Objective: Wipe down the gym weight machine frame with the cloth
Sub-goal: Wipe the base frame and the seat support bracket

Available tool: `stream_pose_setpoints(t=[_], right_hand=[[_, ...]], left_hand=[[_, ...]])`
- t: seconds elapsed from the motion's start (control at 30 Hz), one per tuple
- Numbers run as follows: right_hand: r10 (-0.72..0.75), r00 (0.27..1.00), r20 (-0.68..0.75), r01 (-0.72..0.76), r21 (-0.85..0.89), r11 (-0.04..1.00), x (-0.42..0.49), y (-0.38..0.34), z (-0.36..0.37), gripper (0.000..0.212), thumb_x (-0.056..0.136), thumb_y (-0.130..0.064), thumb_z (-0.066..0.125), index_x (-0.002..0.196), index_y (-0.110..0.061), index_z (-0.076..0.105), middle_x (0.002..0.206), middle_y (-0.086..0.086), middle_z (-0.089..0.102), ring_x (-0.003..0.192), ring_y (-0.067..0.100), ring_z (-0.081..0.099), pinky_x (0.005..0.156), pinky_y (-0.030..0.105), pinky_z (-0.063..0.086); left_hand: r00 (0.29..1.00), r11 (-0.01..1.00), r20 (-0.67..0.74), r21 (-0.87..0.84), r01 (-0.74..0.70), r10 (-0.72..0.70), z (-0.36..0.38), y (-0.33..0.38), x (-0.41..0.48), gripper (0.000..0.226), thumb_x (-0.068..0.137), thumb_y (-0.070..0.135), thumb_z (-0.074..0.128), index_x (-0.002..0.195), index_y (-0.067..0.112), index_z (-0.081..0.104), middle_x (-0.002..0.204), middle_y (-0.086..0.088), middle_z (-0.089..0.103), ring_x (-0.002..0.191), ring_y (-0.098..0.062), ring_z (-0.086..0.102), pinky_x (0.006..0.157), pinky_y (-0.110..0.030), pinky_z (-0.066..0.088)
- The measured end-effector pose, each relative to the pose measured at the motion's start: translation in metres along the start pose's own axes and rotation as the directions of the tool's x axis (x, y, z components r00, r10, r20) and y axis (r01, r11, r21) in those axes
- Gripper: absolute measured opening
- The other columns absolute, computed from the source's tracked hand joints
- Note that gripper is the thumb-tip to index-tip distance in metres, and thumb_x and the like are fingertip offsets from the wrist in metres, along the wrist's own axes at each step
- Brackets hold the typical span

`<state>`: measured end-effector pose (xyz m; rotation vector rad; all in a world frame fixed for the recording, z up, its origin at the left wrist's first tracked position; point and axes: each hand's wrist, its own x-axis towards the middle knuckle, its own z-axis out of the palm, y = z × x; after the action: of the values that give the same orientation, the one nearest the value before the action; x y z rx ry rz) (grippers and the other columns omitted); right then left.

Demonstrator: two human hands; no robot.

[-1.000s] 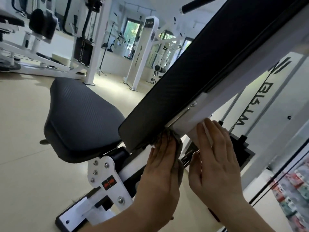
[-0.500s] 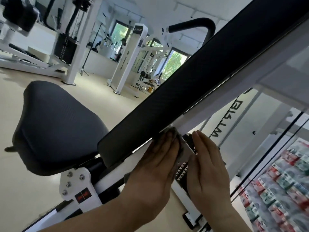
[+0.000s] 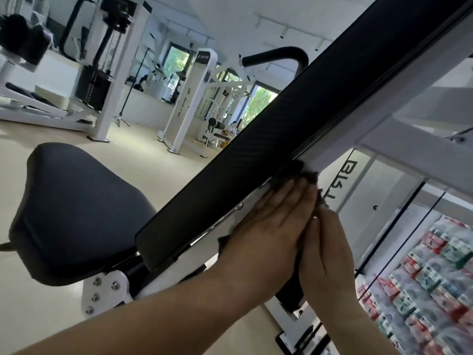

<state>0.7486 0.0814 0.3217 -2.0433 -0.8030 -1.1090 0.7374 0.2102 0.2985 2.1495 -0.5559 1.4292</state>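
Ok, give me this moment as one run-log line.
stage: wiping | left hand: flat, pressing dark cloth on white metal frame bar beside black padded backrest | right hand: flat alongside

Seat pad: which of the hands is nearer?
Left. The left hand presses flat on the cloth against the white frame, right of the seat pad. The right hand lies beside it on the far side, further away.
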Motion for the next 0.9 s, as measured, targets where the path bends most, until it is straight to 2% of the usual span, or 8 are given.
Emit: stream_pose_setpoints(t=[0.1, 0.17, 0.3, 0.47, 0.67, 0.77, 0.83, 0.9], right_hand=[[0.071, 0.995, -0.071, -0.067, 0.058, 0.996, 0.008, 0.003, -0.005, 0.034, 0.108, -0.031, 0.033, 0.125, -0.021, 0.06, 0.111, -0.009, 0.065, 0.106, 0.01, 0.062, 0.088, 0.038, 0.051], [0.088, 0.993, -0.079, -0.084, 0.056, 0.995, 0.006, 0.003, -0.007, 0.031, 0.107, -0.033, 0.034, 0.125, -0.028, 0.059, 0.11, -0.017, 0.064, 0.106, 0.001, 0.061, 0.088, 0.028, 0.048], [0.139, 0.99, 0.011, -0.139, 0.065, 0.988, -0.02, -0.002, 0.001, 0.029, 0.104, -0.036, 0.037, 0.126, -0.036, 0.056, 0.11, -0.025, 0.062, 0.106, -0.011, 0.058, 0.083, 0.005, 0.042], [0.168, 0.981, 0.095, -0.168, -0.009, 0.986, -0.049, 0.004, 0.017, 0.034, 0.103, -0.037, 0.04, 0.128, -0.027, 0.062, 0.116, -0.02, 0.063, 0.113, 0.003, 0.06, 0.091, 0.025, 0.048], [0.182, 0.983, 0.038, -0.182, -0.01, 0.983, -0.042, -0.007, 0.019, 0.031, 0.103, -0.035, 0.039, 0.122, -0.028, 0.063, 0.106, -0.024, 0.06, 0.103, -0.009, 0.057, 0.082, 0.002, 0.039], [0.156, 0.988, 0.002, -0.155, -0.127, 0.98, -0.048, -0.004, 0.018, 0.029, 0.102, -0.035, 0.038, 0.117, -0.029, 0.062, 0.1, -0.02, 0.052, 0.097, -0.001, 0.055, 0.073, 0.011, 0.04], [0.108, 0.994, 0.011, -0.103, -0.221, 0.97, -0.06, -0.004, 0.021, 0.03, 0.101, -0.037, 0.036, 0.11, -0.026, 0.062, 0.098, -0.015, 0.049, 0.088, 0.005, 0.051, 0.068, 0.017, 0.037], [0.051, 0.998, 0.048, -0.037, -0.256, 0.966, -0.071, -0.006, 0.028, 0.031, 0.099, -0.036, 0.035, 0.104, -0.023, 0.063, 0.093, -0.011, 0.052, 0.082, 0.01, 0.051, 0.067, 0.018, 0.037]], left_hand=[[1.0, 1.0, 0.011, -0.018, -0.014, 0.014, -0.004, 0.009, 0.039, 0.064, 0.103, 0.023, 0.04, 0.162, 0.019, 0.015, 0.171, 0.0, 0.004, 0.156, -0.011, -0.001, 0.127, -0.033, 0.007], [1.0, 0.997, -0.001, -0.081, 0.01, -0.01, -0.004, 0.007, 0.041, 0.063, 0.103, 0.021, 0.041, 0.162, 0.018, 0.017, 0.17, 0.002, 0.007, 0.156, -0.008, 0.0, 0.126, -0.027, 0.004], [0.996, 0.996, -0.017, -0.006, 0.084, -0.084, 0.01, -0.018, -0.035, 0.06, 0.102, 0.02, 0.04, 0.159, 0.013, 0.023, 0.167, -0.003, 0.021, 0.155, -0.013, 0.015, 0.124, -0.036, 0.024], [0.983, 0.982, 0.007, -0.058, 0.181, -0.181, 0.013, -0.038, -0.136, 0.059, 0.098, 0.023, 0.053, 0.154, 0.015, 0.035, 0.16, -0.003, 0.038, 0.146, -0.014, 0.04, 0.115, -0.032, 0.037], [0.996, 0.997, 0.048, 0.01, 0.08, -0.081, 0.018, -0.029, -0.08, 0.078, 0.091, 0.011, 0.07, 0.157, 0.01, 0.029, 0.165, -0.005, 0.023, 0.155, -0.018, 0.017, 0.125, -0.035, 0.022], [0.988, 0.994, 0.134, 0.082, 0.069, -0.08, 0.03, -0.033, -0.113, 0.071, 0.09, 0.013, 0.065, 0.155, 0.016, 0.037, 0.162, -0.003, 0.034, 0.146, -0.02, 0.041, 0.118, -0.03, 0.033], [0.98, 0.991, 0.153, 0.06, 0.12, -0.128, 0.027, -0.038, -0.134, 0.061, 0.089, 0.022, 0.052, 0.149, 0.015, 0.046, 0.151, -0.004, 0.051, 0.124, -0.02, 0.063, 0.102, -0.027, 0.049], [0.98, 0.99, 0.14, 0.034, 0.136, -0.139, 0.023, -0.041, -0.134, 0.065, 0.084, 0.029, 0.06, 0.145, 0.013, 0.048, 0.142, -0.006, 0.06, 0.12, -0.021, 0.066, 0.097, -0.03, 0.053]])
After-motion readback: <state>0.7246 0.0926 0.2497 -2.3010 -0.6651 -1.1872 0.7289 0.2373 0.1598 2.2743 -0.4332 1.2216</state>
